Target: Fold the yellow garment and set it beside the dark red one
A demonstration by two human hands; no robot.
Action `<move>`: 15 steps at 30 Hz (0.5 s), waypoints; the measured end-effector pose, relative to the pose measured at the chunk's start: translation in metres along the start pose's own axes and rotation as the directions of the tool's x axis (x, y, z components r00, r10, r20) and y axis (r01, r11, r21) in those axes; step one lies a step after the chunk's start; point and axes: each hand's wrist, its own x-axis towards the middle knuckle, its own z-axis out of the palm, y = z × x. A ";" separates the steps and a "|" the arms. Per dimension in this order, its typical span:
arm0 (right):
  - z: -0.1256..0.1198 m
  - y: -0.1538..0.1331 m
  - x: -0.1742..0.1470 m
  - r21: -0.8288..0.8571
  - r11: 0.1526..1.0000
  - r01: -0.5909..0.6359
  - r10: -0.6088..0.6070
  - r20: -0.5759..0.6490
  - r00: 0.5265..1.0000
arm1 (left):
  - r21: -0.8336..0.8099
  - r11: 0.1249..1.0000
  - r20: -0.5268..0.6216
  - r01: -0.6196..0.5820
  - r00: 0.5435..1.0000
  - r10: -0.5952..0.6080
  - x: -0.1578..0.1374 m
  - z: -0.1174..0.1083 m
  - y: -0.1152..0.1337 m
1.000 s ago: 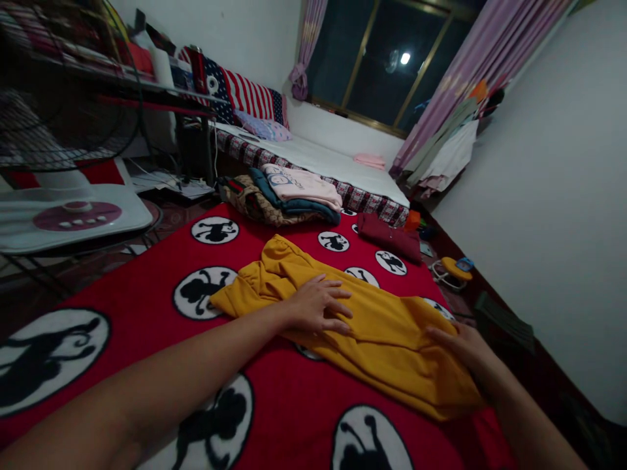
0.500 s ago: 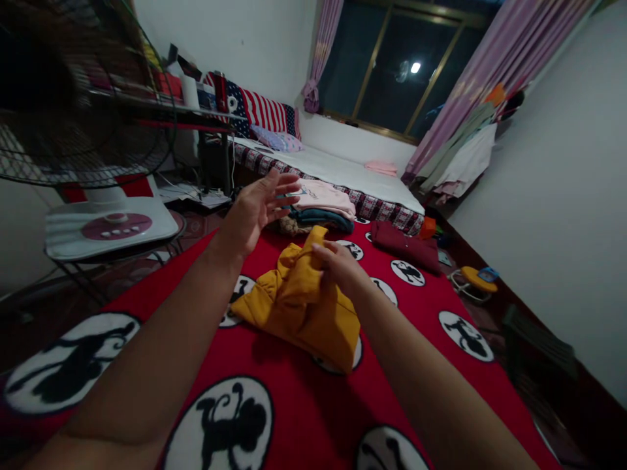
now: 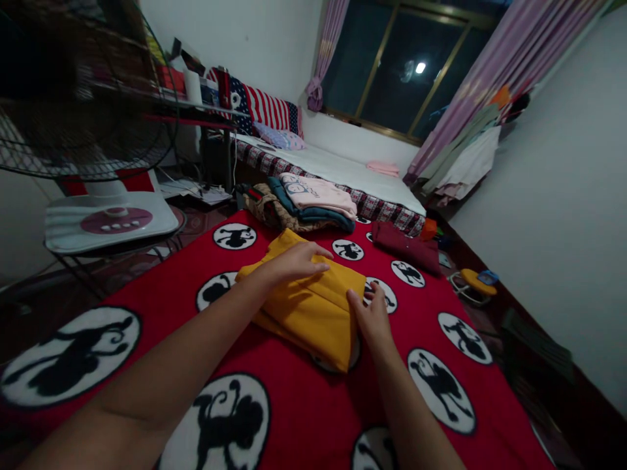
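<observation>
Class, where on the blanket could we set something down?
Bare blanket lies this side of the yellow garment, and right of the right hand, short of the maroon garment. The far left corner, by the clothes pile, is crowded.

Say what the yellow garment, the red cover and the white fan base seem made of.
Yellow garment: matte fabric, from its soft folds; fibre unclear. Red cover: probably fleecy textile, dull, with soft-edged figures. White fan base: likely smooth plastic, from its faint sheen.
</observation>
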 end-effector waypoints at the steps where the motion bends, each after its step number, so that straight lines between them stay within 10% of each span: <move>1: 0.003 0.000 -0.001 0.048 0.996 -0.071 0.068 0.048 0.997 | 0.016 1.000 0.030 0.010 1.000 -0.011 0.000 0.006 -0.002; 8: 0.002 -0.015 -0.002 0.325 0.924 -0.203 0.200 0.043 0.979 | 0.139 0.987 0.149 -0.078 0.987 0.057 -0.004 0.037 0.008; 15: -0.087 0.026 0.000 0.189 0.918 -0.349 0.365 -0.056 0.929 | 0.104 0.957 0.271 -0.270 0.934 0.234 -0.022 0.060 0.046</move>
